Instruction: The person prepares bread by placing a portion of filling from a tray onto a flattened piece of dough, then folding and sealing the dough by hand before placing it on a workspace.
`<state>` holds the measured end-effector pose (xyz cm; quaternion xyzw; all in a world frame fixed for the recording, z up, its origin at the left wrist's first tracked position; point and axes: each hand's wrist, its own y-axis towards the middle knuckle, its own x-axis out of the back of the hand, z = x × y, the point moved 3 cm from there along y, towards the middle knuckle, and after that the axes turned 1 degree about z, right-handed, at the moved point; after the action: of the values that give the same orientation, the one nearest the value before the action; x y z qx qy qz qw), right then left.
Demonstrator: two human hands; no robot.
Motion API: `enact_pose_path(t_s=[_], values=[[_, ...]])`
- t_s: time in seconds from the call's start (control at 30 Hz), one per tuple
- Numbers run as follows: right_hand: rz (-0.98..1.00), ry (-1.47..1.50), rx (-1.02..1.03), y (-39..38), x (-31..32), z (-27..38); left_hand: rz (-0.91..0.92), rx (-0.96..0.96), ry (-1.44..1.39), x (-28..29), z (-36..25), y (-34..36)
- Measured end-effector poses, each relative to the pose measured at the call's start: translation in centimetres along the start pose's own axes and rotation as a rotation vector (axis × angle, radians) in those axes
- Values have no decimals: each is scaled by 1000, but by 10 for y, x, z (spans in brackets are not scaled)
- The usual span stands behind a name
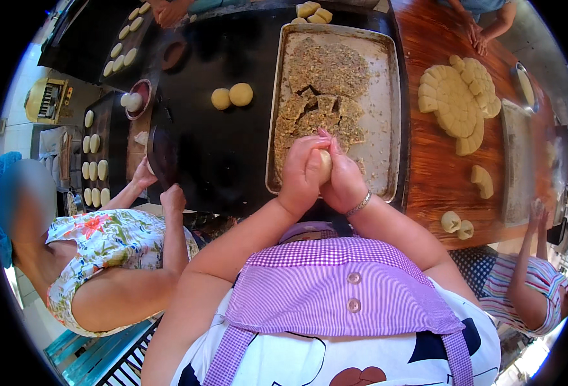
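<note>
Near the centre of the frame, the left hand [300, 172] and the right hand [345, 181] are cupped against each other, fingers curled and tips meeting, around a smooth, pale cream, rounded lump of dough [325, 166]. It sits between the two palms, over the near end of a shallow rectangular metal baking tray [387, 135] with rounded corners and a smeared, crumb-speckled floor. In the tray lies a coarse, grainy brown-green filling [327, 69]: a flat, dense slab at the far end, cracked into jagged blocks nearer the hands.

Left of the tray, two smooth yellow balls [241, 94] touch each other on a dark, slightly glossy tabletop [223, 151]. At the upper right, a matte tan mass of scored dough pieces [452, 100], packed edge to edge, lies on a reddish-brown, streaky-grained wooden table [428, 186].

The fingers hide most of the lump, so its full shape cannot be told, and the hands cover part of the filling. The top edge of the frame cuts through a heap of yellowish pieces [314, 11]. At the left, a co-worker's hand [144, 175] is partly behind a dark, rounded object [163, 154] whose kind is unclear; at the far right, another co-worker's hands [538, 213] are blurred.
</note>
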<state>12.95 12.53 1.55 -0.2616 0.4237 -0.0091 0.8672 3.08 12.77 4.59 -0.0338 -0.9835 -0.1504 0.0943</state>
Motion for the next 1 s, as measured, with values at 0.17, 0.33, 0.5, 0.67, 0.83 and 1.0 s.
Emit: enact_pose_path(t_s=[0.17, 0.33, 0.5, 0.67, 0.83, 1.0], values=[[-14, -276, -204, -1, 28, -8, -276, 641, -715, 14, 59, -3], [-323, -592, 111, -12, 123, 62, -621, 219, 98, 137, 121, 30], [-772, -848, 610, -45, 248, 155, -477, 266, 676, 217, 183, 39], [-1328, -736, 675, -43, 375, 230, -199, -22, 814, 125, 121, 33], [-1410, -807, 736, -4, 365, 275, 148, 9, 762, 10, 65, -2], [-1200, -937, 460, -1, 353, 263, 318, 70, 671, -20, 54, -8]])
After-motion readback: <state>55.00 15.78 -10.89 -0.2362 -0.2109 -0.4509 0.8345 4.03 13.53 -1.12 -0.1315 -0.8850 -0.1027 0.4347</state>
